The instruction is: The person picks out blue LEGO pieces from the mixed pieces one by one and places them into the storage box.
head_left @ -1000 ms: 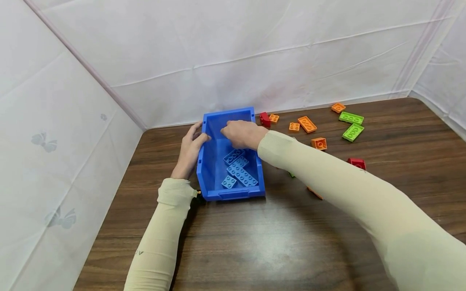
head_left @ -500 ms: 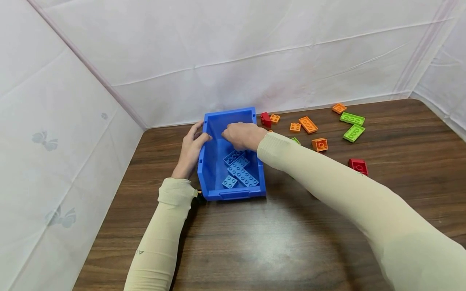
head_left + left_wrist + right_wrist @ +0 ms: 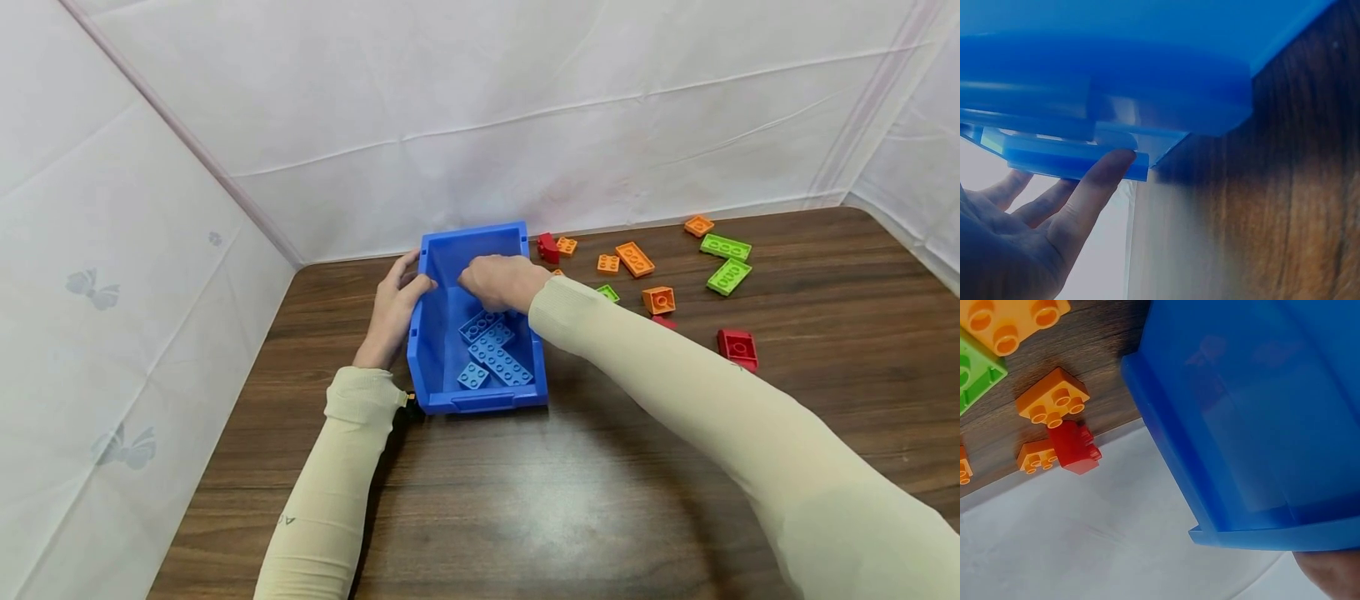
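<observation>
A blue plastic bin (image 3: 487,403) stands on the table, tilted in no visible way. My left hand (image 3: 386,317) grips its left wall, thumb over the rim and the other fingers behind. In the left wrist view, the thumb (image 3: 1107,175) presses against the blue lip. Inside the bin, toward the back, is my right hand (image 3: 498,282), knuckles up; its fingertips are hidden, so I cannot tell whether it holds anything. Several blue toy building bricks (image 3: 501,364) lie on the bin floor below that hand, including a small square one (image 3: 472,375).
Loose bricks lie to the bin's right: a red curved one (image 3: 548,247), orange ones (image 3: 635,259), green ones (image 3: 725,246) and a red block (image 3: 738,348). My right sleeve (image 3: 637,342) passes over part of this area. A white cloth wall (image 3: 465,125) rises behind the table.
My right forearm has shifted slightly, uncovering a bit of a red brick and a green brick beside the sleeve. Both hands and the bin have hardly moved.
</observation>
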`<state>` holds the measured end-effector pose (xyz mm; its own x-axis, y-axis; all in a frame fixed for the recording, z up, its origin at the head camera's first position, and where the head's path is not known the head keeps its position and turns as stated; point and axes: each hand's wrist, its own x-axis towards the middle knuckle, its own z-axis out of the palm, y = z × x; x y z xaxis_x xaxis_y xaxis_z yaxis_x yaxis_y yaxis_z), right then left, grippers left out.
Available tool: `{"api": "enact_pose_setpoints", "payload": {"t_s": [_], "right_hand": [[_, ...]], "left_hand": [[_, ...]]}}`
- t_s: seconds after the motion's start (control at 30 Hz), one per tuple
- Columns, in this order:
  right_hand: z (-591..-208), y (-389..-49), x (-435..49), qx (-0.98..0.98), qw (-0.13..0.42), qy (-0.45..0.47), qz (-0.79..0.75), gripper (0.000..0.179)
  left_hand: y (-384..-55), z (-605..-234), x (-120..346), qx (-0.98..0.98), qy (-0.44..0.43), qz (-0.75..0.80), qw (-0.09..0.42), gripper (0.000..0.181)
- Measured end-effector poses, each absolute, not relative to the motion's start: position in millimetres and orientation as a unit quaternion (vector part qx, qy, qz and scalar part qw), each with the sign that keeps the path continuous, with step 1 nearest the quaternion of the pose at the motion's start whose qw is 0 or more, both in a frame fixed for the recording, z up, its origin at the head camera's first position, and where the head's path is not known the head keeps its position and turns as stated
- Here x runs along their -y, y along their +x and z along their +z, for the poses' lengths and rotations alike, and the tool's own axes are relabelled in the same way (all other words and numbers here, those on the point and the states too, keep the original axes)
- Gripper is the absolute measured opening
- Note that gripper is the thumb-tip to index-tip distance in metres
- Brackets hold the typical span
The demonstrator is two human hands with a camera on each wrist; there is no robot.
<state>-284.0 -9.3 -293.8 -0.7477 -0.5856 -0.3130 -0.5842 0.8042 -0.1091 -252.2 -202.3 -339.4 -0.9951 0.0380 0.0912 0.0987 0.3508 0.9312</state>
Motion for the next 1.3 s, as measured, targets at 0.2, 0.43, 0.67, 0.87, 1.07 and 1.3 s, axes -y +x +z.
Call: {"api": "enact_pose_setpoints", "payload": {"t_s": [0.2, 0.43, 0.67, 0.87, 1.07, 1.3], "right_hand": [[-294, -283, 8, -0.936, 0.171, -0.308, 0.001, 0.041], [-294, -283, 9, -0.937, 0.169, -0.305, 0.002, 0.038], [-295, -285, 12, -0.936, 0.165, -0.310, 0.024, 0.034], [-298, -286, 14, -0.931, 0.166, -0.321, 0.045, 0.031], [-300, -284, 15, -0.930, 0.149, -0.332, 0.055, 0.029], [-304, -281, 10, -0.932, 0.070, -0.356, 0.000, 0.043]], "left_hand": [[-252, -340, 203, 0.822, -0.044, -0.567, 0.024, 0.070], [-251, -339, 203, 0.823, -0.041, -0.567, 0.027, 0.071], [-252, -340, 204, 0.821, -0.039, -0.568, 0.025, 0.070], [-249, -341, 205, 0.820, -0.035, -0.571, 0.019, 0.070], [-248, -342, 206, 0.823, -0.035, -0.566, 0.024, 0.069], [-246, -344, 206, 0.822, -0.035, -0.569, 0.017, 0.069]]}}
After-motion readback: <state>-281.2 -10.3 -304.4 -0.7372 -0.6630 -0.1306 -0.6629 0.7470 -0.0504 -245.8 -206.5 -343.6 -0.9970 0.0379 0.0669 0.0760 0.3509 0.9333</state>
